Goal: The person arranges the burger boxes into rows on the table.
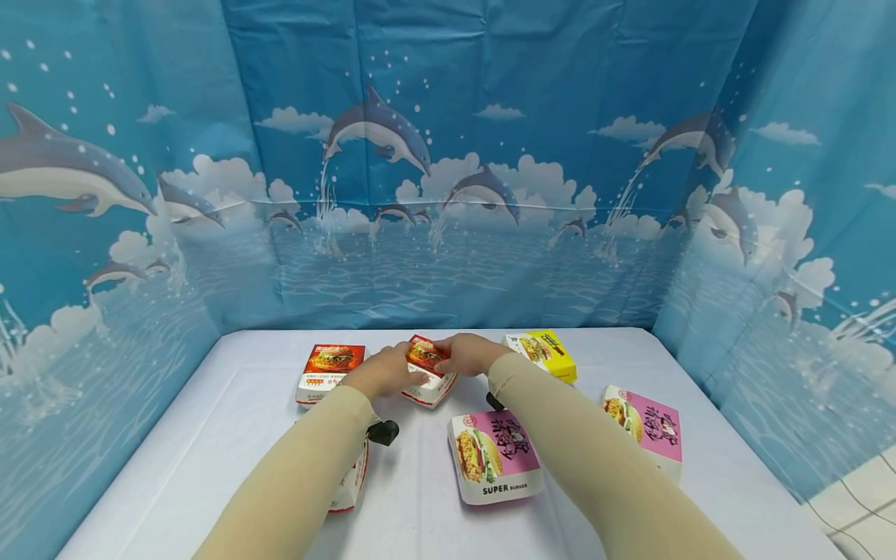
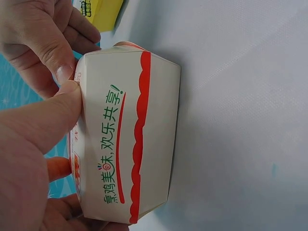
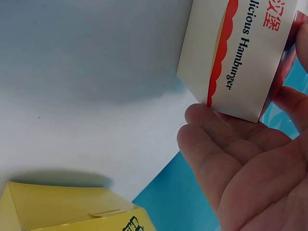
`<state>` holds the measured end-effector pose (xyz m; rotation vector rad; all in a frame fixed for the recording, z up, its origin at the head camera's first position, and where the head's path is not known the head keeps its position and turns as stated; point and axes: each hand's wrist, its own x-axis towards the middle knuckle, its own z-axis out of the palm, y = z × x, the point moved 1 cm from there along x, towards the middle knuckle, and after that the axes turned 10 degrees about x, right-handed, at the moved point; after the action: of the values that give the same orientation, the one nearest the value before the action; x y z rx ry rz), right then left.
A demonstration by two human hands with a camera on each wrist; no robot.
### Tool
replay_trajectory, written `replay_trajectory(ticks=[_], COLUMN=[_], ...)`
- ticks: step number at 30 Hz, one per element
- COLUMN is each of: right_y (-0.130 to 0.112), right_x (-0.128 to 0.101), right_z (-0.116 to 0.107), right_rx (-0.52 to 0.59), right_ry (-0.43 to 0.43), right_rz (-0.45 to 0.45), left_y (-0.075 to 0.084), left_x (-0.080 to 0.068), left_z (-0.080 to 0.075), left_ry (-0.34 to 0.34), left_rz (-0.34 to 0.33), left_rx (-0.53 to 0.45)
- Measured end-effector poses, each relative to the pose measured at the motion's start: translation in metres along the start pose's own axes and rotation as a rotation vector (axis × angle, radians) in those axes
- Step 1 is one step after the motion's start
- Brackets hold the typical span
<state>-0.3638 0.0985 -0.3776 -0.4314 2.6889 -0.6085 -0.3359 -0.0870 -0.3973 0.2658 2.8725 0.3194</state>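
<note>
Both hands are at a red-and-white burger box near the back middle of the table. My left hand grips its left side; in the left wrist view the thumb presses the upper edge of the box and the other fingers wrap its end. From the right, my right hand holds the same box, thumb on the red top. The right wrist view has its fingers against the lower corner of the box. The lid appears closed.
Another red-and-white box stands left of the hands. A further box is partly hidden under the left forearm. Pink burger boxes lie nearer and right, a yellow box behind the right forearm. A dolphin-print curtain closes the back.
</note>
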Motion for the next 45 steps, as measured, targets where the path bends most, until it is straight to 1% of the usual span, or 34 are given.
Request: replay_trajectory(ticks=[16,25,39,45], right_y=[0.003,0.004,0.005,0.006], right_x=[-0.005,-0.008,-0.010,-0.010], right_z=[0.001,0.001,0.002,0.001], right_rx=[0.024,0.003,-0.007,-0.014], right_ry=[-0.021,-0.015,-0.018,-0.024], right_rz=[-0.040,-0.049,-0.032,-0.043], left_y=[0.003,0.005,0.007,0.007], left_x=[-0.007,-0.010,-0.012,-0.014], left_z=[0.002,0.003,0.002,0.000], left_ry=[0.008,0.012,0.007,-0.003], left_rz=[0.002,0.010,0.014,0.009], left_rx=[0.015,0.030,0.038,0.043])
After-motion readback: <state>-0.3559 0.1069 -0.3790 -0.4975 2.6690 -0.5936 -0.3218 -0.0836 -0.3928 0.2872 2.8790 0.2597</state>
